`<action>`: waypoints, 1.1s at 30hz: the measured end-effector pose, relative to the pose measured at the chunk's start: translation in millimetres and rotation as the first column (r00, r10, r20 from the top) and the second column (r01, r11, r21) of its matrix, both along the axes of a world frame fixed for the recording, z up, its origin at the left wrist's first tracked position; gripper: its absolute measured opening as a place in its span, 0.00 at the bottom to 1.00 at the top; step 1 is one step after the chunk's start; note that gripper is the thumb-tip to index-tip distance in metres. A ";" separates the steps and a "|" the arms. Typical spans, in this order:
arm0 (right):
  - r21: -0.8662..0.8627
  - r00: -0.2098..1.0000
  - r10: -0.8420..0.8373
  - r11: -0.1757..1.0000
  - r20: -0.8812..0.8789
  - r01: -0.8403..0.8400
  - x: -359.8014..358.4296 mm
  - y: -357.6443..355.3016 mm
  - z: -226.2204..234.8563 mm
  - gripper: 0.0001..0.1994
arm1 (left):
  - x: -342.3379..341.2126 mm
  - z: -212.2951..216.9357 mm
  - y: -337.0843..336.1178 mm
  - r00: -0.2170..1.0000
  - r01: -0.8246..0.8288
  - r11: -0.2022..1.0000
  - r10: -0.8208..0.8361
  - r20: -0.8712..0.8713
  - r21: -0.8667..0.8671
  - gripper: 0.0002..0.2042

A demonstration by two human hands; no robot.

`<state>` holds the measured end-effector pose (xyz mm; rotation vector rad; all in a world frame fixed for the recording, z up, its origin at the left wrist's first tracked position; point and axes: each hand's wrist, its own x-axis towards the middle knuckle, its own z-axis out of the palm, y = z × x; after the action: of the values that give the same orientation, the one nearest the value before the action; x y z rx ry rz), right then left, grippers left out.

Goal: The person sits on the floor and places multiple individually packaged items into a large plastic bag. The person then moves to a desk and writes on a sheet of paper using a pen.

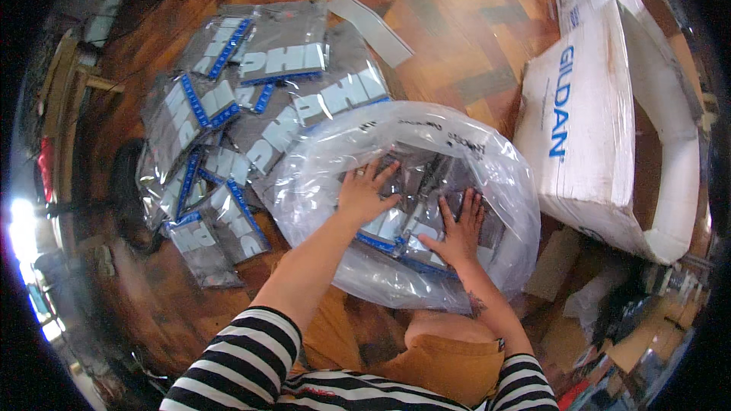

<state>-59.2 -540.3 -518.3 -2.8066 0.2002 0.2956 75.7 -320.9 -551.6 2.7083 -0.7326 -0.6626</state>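
With the clock face centred on the large clear plastic bag (pixel 509 164) and twelve pointing away from the person, the flat film-wrapped packets (pixel 411 224) lie inside its open mouth, on the wooden floor (pixel 457 53). The left hand (pixel 369 196) rests on them towards nine o'clock, its fingers spread; the right hand (pixel 461 234) lies towards four o'clock, fingers splayed too, thumb held apart, and neither pinches anything. Each packet seems to hold folded dark cloth with a pale print and a blue edge, so it should be light, soft and hard to break, though the glossy film will probably slide against its neighbours. A loose pile (pixel 259 133) of similar packets spreads from nine to eleven o'clock, and a white cardboard box (pixel 579 137) lies at two. A packet is best taken by two opposite edges, with the palm beneath so that it does not sag. The bag itself looks thin and floppy; its rolled, crumpled rim, gathered at three and nine o'clock, should give the surest hold.
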 end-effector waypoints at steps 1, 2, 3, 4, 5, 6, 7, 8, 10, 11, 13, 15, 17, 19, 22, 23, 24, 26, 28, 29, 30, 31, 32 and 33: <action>0.000 1.000 0.017 1.000 0.007 -0.017 0.3 -0.3 -4.7 0.48 | 2.9 9.9 -2.9 1.000 -0.006 0.998 0.007 -0.014 0.063 0.36; 0.002 0.999 0.039 0.999 0.014 -0.039 -1.0 -1.2 -7.7 0.49 | 4.8 17.4 -7.3 0.995 -0.005 0.998 0.011 -0.098 0.059 0.36; 0.005 0.999 0.044 0.999 -0.020 -0.044 -0.9 -1.6 -8.2 0.49 | 9.3 24.2 -9.7 0.984 -0.011 0.998 0.022 -0.174 0.062 0.36; 0.010 0.997 0.050 0.999 -0.054 -0.049 -2.2 -3.6 -10.1 0.50 | 4.5 35.4 -15.4 0.997 0.028 0.999 -0.030 -0.073 -0.027 0.35; 0.003 0.997 0.058 0.998 -0.042 -0.058 -6.0 -8.8 -15.2 0.50 | -0.1 52.1 -15.5 0.996 0.084 0.990 -0.081 0.033 -0.110 0.35; -0.011 0.998 0.057 0.998 -0.039 -0.057 -13.6 -17.3 -20.2 0.50 | 1.4 89.6 -0.2 0.992 0.078 0.879 -0.115 -0.050 -0.471 0.33; -0.036 0.998 0.045 0.998 -0.040 -0.047 -15.8 -23.3 -22.0 0.50 | 0.9 141.5 21.3 0.976 0.039 0.634 -0.188 -0.106 -0.772 0.30; -0.025 0.993 0.062 0.998 -0.099 -0.065 -10.8 -17.2 -18.0 0.51 | -19.7 140.5 60.1 0.993 -0.091 0.563 -0.005 -0.114 -0.822 0.25; -0.038 0.973 0.073 0.996 -0.218 -0.083 -3.8 -21.8 -9.4 0.52 | -60.5 127.2 134.2 0.736 -0.438 0.554 0.673 0.072 -0.708 0.17; 0.045 0.980 0.120 0.992 -0.161 -0.114 -0.3 -20.6 -5.4 0.46 | -79.9 81.9 190.0 0.340 -0.705 0.215 0.939 -0.056 -0.676 0.25; 0.176 0.984 0.095 0.982 -0.149 -0.068 -3.8 -38.1 -9.6 0.40 | -110.1 27.7 288.3 -0.542 -0.835 -0.546 0.838 -0.068 -0.068 0.49; 0.377 0.995 0.031 0.926 -0.092 0.006 1.1 -33.2 0.4 0.29 | -174.7 -38.7 387.2 -0.754 -0.649 -0.760 0.638 0.156 -0.029 0.57; 0.310 1.000 0.017 0.950 0.018 -0.022 -2.3 -28.7 22.2 0.25 | -194.4 -64.8 425.6 -0.770 -0.637 -0.766 0.628 0.112 -0.085 0.57; 0.328 0.995 0.040 0.942 0.091 -0.068 -6.0 -8.3 58.3 0.20 | -209.4 -82.7 455.7 -0.800 -0.579 -0.794 0.597 -0.058 -0.186 0.56; 0.351 0.995 0.096 0.931 0.023 -0.098 -21.3 -11.1 83.5 0.17 | -219.8 -89.1 474.3 -0.622 -0.457 -0.882 0.412 -0.666 -0.118 0.46; 0.323 0.998 0.067 0.944 0.000 -0.064 -29.4 -21.3 93.2 0.16 | -188.3 -75.1 440.5 -0.608 -0.418 -0.906 0.336 -0.719 -0.070 0.41; 0.340 0.998 0.063 0.939 -0.031 -0.048 -33.8 -23.0 97.1 0.15 | -196.7 -62.2 440.9 -0.487 -0.455 -0.876 0.394 -0.779 -0.159 0.38; 0.377 0.998 0.020 0.926 -0.062 0.005 -43.9 -27.8 98.8 0.14 | -212.7 -49.6 438.7 -0.214 -0.500 -0.796 0.494 -0.843 -0.340 0.34; 0.418 0.997 -0.051 0.906 -0.056 0.070 -51.1 -26.9 104.1 0.13 | -213.3 -11.8 424.6 -0.239 -0.637 -0.706 0.563 -0.792 -0.310 0.24; 0.413 0.998 -0.042 0.909 -0.039 0.054 -51.9 -23.1 101.7 0.13 | -235.7 -16.3 452.1 -0.218 -0.754 -0.593 0.632 -0.744 -0.282 0.22; 0.399 0.999 -0.039 0.916 -0.022 0.044 -53.9 -19.6 100.1 0.13 | -246.5 -21.2 466.7 -0.182 -0.853 -0.466 0.688 -0.703 -0.234 0.20; 0.367 0.999 -0.043 0.929 -0.001 0.041 -58.0 -18.7 102.7 0.13 | -217.8 2.6 445.0 -0.098 -0.873 -0.384 0.742 -0.663 -0.300 0.18; 0.348 0.999 -0.038 0.937 0.000 0.036 -60.2 -16.3 102.0 0.12 | -195.2 -8.2 446.5 -0.087 -0.882 -0.365 0.747 -0.659 -0.298 0.20; 0.344 1.000 -0.023 0.939 -0.005 0.024 -58.4 -9.9 97.3 0.12 | -180.5 -11.9 452.1 -0.086 -0.888 -0.351 0.762 -0.642 -0.297 0.22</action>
<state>-117.6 -550.1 -421.0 -2.4550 0.1639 0.2946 -104.9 131.2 -563.4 1.4829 1.0763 -0.0433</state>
